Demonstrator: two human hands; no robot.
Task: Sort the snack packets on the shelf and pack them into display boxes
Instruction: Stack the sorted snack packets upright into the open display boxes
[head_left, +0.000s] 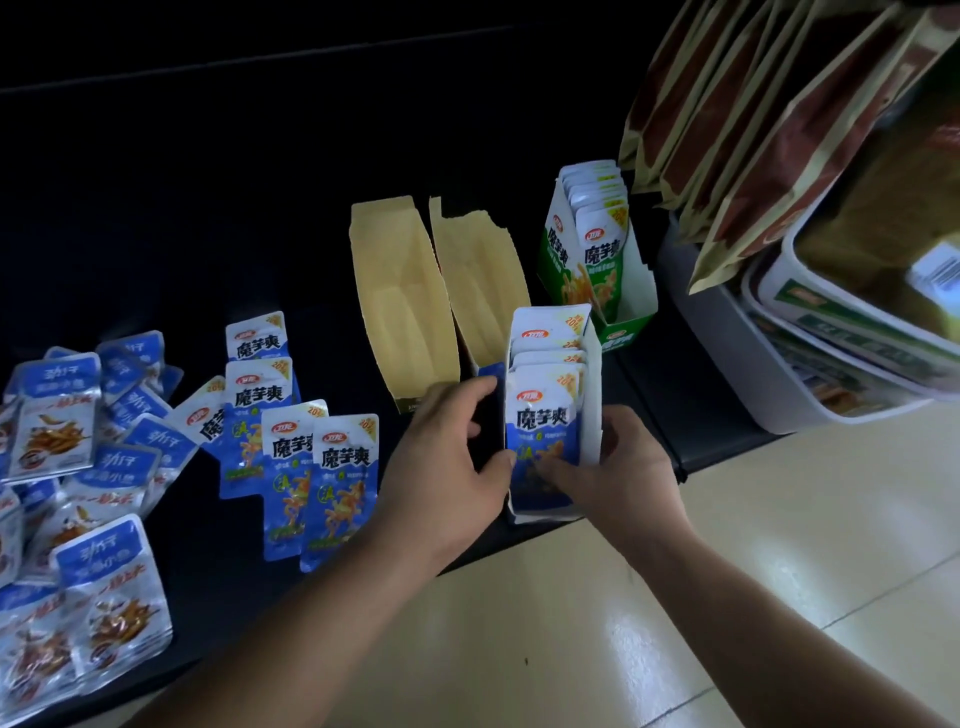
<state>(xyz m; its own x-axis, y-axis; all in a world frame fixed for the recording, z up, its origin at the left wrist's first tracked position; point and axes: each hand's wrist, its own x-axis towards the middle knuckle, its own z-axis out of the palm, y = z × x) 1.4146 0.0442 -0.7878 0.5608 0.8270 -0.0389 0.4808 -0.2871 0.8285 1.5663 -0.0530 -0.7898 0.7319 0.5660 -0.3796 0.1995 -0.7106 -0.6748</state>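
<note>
Many fish packets (78, 467) heaped at far left, spilling to the shelf (208, 208) front edge. Loose blue packets (311, 457) next; bare shelf behind. Two empty boxes (402, 301) mid-shelf. Left hand (447, 441) curls round the white box (592, 395), left wall; right hand (623, 467) grips its right wall, thumb on front packet (543, 415). Forearms angled inward. Green box (553, 254) stands behind, filled.

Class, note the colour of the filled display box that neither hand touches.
Green outside, white inside: the display box shows best in the head view.
</note>
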